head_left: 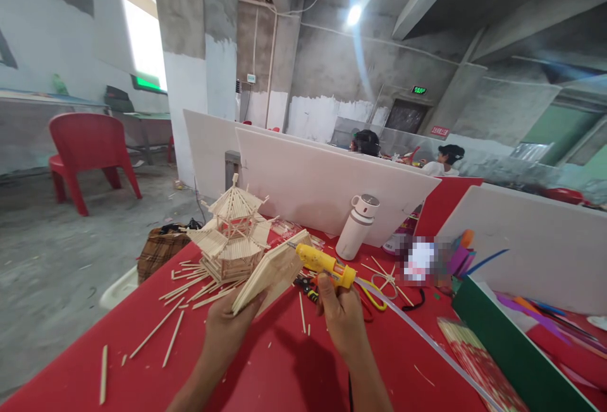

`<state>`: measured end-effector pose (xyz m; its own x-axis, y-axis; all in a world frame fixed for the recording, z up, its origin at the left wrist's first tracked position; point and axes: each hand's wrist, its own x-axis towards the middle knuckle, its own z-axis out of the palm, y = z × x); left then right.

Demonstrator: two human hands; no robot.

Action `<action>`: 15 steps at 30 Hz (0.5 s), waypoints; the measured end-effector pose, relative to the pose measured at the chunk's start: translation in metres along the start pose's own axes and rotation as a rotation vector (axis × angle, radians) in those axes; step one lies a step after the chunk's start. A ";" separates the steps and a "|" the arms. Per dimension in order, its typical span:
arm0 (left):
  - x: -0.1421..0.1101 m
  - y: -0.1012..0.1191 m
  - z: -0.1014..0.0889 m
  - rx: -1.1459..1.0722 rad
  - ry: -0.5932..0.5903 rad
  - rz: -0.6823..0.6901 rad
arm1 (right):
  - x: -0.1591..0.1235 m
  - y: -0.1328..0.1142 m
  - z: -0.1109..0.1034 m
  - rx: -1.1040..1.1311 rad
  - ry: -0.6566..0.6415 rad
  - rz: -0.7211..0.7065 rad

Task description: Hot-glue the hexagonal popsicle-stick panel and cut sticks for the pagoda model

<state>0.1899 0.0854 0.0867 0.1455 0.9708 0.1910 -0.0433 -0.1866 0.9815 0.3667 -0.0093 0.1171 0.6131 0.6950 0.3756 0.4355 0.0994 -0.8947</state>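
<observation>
My left hand (pixel 230 322) grips the near end of a flat panel of pale wooden sticks (pixel 272 273), tilted above the table. In my right hand (pixel 339 308) is a yellow glue gun (pixel 325 265), my fingers wrapped round its handle. The gun's nozzle points left, close to the panel's upper edge; whether it touches I cannot tell. A long translucent glue stick (pixel 427 339) trails from the back of the gun. Behind the panel, to the left, stands a tiered pavilion model (pixel 234 235) built of the same sticks.
Loose sticks (pixel 173 336) lie around the model on the red table (pixel 265 374). Pliers (pixel 308 289) rest beneath the gun. A white bottle (pixel 358 227) stands before a white partition board (pixel 327 178). A green box (pixel 516 342) and bagged sticks (pixel 477 361) are at right. People sit beyond the boards.
</observation>
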 end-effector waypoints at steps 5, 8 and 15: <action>0.000 -0.002 -0.001 0.008 0.005 0.005 | -0.009 -0.008 0.003 0.007 -0.155 0.033; 0.001 -0.005 -0.001 0.028 0.019 -0.002 | -0.009 -0.009 0.003 -0.009 -0.169 0.010; -0.001 -0.006 -0.002 -0.002 -0.009 0.000 | 0.012 0.008 -0.005 -0.035 -0.045 0.058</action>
<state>0.1883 0.0862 0.0810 0.1543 0.9694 0.1907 -0.0453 -0.1859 0.9815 0.3815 -0.0037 0.1158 0.6082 0.7301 0.3114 0.4233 0.0335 -0.9054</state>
